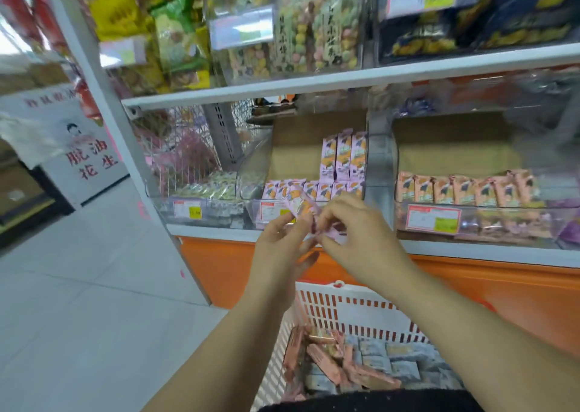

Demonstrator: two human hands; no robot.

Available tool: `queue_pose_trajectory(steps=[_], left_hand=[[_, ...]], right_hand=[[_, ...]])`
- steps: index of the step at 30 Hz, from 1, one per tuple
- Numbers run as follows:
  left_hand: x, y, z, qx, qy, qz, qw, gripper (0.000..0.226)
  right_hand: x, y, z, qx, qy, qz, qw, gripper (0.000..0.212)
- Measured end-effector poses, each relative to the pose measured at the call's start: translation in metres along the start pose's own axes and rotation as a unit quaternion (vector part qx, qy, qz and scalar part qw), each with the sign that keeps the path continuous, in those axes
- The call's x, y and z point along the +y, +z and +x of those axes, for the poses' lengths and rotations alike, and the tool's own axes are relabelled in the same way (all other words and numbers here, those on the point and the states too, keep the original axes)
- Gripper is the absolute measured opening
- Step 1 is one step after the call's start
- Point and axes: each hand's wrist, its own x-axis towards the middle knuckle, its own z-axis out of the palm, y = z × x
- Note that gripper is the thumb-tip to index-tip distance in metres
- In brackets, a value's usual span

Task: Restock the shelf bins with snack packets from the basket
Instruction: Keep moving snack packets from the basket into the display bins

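Pink printed snack packets [299, 206] are held in front of the clear plastic middle bin [252, 173], level with its front wall. The view does not show whether they touch it. Your left hand [282, 239] pinches the bundle from below and your right hand [354, 229] pinches it from the right. Both grips are closed on the packets, with the fingertips bunched together. Blur prevents a count of the packets held.

The two-handed hold probably serves to square the bundle so that it enters the bin as one aligned block. The bin's stock shows the required format: a front row of matching pink packets [314, 188] standing on edge, with a taller upright row [343, 157] behind it. Match that orientation when you insert.

The white slotted plastic basket [345, 308] sits directly below your forearms, just in front of the orange shelf base [219, 267], which keeps each reach short. It holds brownish-pink packets [326, 361] on the left and grey-blue packets [386, 358] on the right. The task therefore appears well short of complete.

The neighbouring clear bin [502, 220] to the right carries orange packets [464, 188]. Keep the pink bundle out of it. Lift the bundle clear of the front wall before you lower it, as a loose pinch could scatter the packets.
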Motion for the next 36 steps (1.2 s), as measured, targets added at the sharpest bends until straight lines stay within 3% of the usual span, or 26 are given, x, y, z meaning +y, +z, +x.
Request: queue_pose_trajectory(steps=[9,13,15,18,24,28,32,36], left_hand=[[0.012,0.032,0.059,-0.026,0.054,-0.002,0.998,0.04],[0.026,0.033,0.103,0.038,0.101,0.106,0.989,0.039],[0.03,0.034,0.128,0.073,0.11,0.159,0.979,0.043],[0.033,0.041,0.161,0.112,0.124,0.235,0.958,0.043],[0.034,0.061,0.206,0.132,0.121,0.327,0.928,0.039],[0.026,0.065,0.217,0.095,0.14,0.419,0.892,0.037],[0.019,0.055,0.221,0.085,0.209,0.517,0.826,0.028],[0.014,0.058,0.212,0.055,0.213,0.564,0.796,0.05]], right_hand=[[0.026,-0.017,0.029,0.012,0.082,0.036,0.996,0.02],[0.049,-0.022,0.039,0.068,0.111,-0.133,0.982,0.028],[0.059,-0.025,0.04,0.053,0.149,-0.184,0.97,0.038],[0.07,-0.022,0.035,0.021,0.157,-0.2,0.967,0.047],[0.075,-0.015,0.035,0.033,0.142,-0.193,0.97,0.046],[0.078,-0.015,0.034,0.03,0.137,-0.195,0.971,0.045],[0.079,-0.016,0.034,0.038,0.13,-0.19,0.972,0.044],[0.079,-0.015,0.034,0.04,0.131,-0.195,0.971,0.043]])
